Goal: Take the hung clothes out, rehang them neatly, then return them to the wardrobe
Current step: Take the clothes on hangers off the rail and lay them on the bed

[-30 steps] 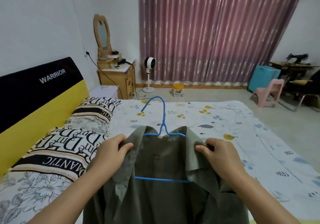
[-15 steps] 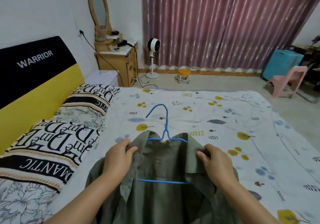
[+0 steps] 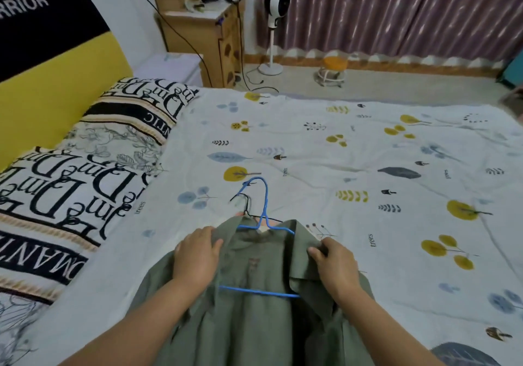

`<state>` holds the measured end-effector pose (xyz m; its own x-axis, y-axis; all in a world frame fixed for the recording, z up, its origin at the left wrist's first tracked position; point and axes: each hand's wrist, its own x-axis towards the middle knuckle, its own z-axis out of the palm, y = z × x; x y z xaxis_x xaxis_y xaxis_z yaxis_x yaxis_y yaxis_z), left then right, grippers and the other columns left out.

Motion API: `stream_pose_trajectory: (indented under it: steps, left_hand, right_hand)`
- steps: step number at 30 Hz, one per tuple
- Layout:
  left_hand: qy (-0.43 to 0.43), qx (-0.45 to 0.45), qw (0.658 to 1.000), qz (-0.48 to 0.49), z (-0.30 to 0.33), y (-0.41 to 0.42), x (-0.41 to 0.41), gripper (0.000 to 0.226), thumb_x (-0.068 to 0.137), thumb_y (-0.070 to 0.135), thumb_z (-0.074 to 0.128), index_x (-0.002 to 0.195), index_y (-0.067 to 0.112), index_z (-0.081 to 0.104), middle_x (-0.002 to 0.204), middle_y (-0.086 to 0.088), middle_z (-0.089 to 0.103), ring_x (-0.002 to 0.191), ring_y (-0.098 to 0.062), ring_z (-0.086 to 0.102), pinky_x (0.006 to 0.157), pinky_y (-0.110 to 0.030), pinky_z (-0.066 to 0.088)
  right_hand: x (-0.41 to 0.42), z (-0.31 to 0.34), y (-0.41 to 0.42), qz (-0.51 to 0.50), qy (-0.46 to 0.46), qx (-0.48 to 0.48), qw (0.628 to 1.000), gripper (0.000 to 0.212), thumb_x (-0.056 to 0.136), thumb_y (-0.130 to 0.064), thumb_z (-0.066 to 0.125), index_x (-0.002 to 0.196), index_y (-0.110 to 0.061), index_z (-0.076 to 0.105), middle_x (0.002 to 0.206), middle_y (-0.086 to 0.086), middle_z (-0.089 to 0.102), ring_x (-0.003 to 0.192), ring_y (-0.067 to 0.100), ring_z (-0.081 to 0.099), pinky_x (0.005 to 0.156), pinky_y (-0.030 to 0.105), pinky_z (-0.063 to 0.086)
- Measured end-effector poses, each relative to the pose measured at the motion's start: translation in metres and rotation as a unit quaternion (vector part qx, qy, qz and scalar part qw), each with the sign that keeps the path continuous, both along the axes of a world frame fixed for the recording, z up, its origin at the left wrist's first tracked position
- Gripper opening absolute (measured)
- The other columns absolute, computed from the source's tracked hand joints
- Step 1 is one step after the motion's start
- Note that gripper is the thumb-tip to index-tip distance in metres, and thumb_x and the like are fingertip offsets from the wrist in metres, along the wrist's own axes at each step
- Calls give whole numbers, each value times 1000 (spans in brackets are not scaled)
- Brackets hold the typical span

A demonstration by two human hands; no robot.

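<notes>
The lower part of my olive shirt (image 3: pixel 254 323) runs off the bottom edge, so its hem is out of sight. My left hand (image 3: pixel 196 258) and right hand (image 3: pixel 336 266) cover the shoulders of the blue hanger (image 3: pixel 264 213). A black hanger (image 3: pixel 245 203) lies mostly hidden beneath the collar. The headboard (image 3: pixel 42 63) lettering is cut at the left edge. Items on the wooden cabinet (image 3: pixel 209 31) are too blurred to name.

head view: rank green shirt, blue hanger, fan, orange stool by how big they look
1. Green shirt, by far the largest.
2. Blue hanger, partly hidden by the shirt.
3. Fan.
4. Orange stool, smallest.
The fan and stool stand far from the camera, so this shows apparent size only.
</notes>
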<state>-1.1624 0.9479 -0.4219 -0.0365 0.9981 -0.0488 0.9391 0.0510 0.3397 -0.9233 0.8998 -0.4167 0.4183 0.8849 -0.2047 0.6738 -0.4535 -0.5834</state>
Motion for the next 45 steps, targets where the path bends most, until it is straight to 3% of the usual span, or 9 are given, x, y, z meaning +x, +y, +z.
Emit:
stream_pose_trajectory:
  steps: [3,6,14,18,21,23,25,30,45]
  left_hand:
    - [74,-54,996,2,-44,-5,3,57,97,41,36,145,16,21,152,-7,24,139,-22,25,111,-41,23]
    - [139,-93,986,-18,-82,-19,5,65,96,47,29,149,22,1,158,0,-4,145,-17,1,114,-46,11]
    - [114,-220,965,-83,-146,-21,-5,67,97,49,27,148,23,-9,156,2,-15,145,-17,-7,115,-44,8]
    - [97,-244,961,-93,-160,-19,-9,68,96,50,27,148,24,-10,156,2,-17,145,-17,-9,115,-45,8]
    - [100,-265,954,-98,-160,-19,-9,69,96,49,28,148,23,-10,156,2,-19,144,-18,-10,115,-47,8]
    - [106,-296,944,-101,-151,-18,-6,69,97,48,29,148,23,-9,156,2,-19,145,-21,-8,114,-49,7]
    - [122,-306,939,-102,-136,-18,-4,68,97,46,33,149,20,-1,158,-1,-9,145,-24,4,114,-48,11]
    - [124,-242,955,-115,-81,-28,-9,33,95,33,41,117,13,54,125,-10,56,117,-27,51,94,-35,41]
    - [25,-159,978,-134,142,-166,-128,33,96,34,37,122,20,52,122,0,58,108,-17,54,79,-23,40]
  right_hand:
    - [-2,-43,19,17,-6,-32,999,22,90,-31,57,78,-13,52,95,11,65,95,31,57,79,37,40]
    - [-7,-79,34,11,-10,-57,998,21,91,-32,56,83,-13,55,98,11,65,99,31,56,84,38,39]
    - [-18,-129,32,80,-124,-47,988,44,93,-25,52,132,-7,44,130,20,45,118,35,41,97,40,33]
    - [-44,-134,3,121,-195,34,973,55,82,-21,66,129,0,49,135,29,44,127,41,43,102,53,35]
    - [-51,-150,-13,232,-167,-143,948,66,98,-43,30,150,-12,3,158,14,-5,146,26,-1,116,45,8]
    - [-48,-153,-11,256,-166,-204,930,67,99,-46,22,149,-13,-9,156,11,-18,145,24,-12,116,43,2]
    - [-49,-142,-8,262,-157,-228,924,66,99,-46,26,150,-14,-2,157,11,-13,146,25,-7,116,44,7]
    - [-61,-87,-12,275,-186,-241,912,32,97,-28,38,123,-13,48,132,11,48,122,29,45,97,36,37]
    - [-178,128,-145,311,-187,-154,919,29,92,-17,41,119,-11,52,125,10,56,116,27,53,90,33,44]
